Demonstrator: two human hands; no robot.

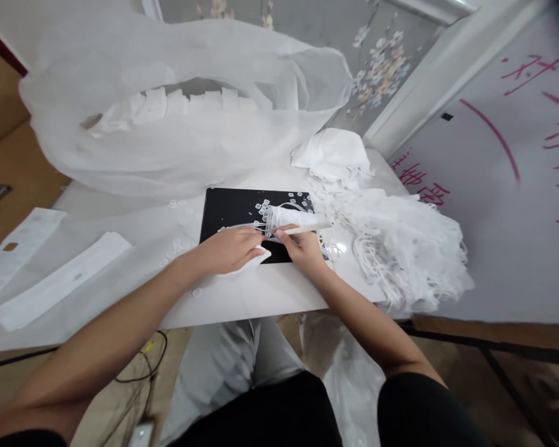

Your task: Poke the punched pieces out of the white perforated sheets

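On the black mat (221, 214), my left hand (230, 248) has its fingers pressed together at a bundle of thin white cords (268, 222). A white piece (262, 254) pokes out beneath that hand. My right hand (302, 247) is closed around a slim white pen-like tool (310, 227), its tip pointing left at the cords by my left fingertips. Just behind the tool lies a folded white cloth (289, 216) with the cords at its left end. Small clear square pieces (264, 205) are scattered over the mat. My fingers partly hide the point where tool and cords meet.
A big pile of white corded cloth (400, 248) lies to the right, with a folded white stack (333, 155) behind it. A large translucent bag (177, 143) holding white pieces fills the back. Two white strips (60, 282) lie left. A whiteboard (494, 248) stands right.
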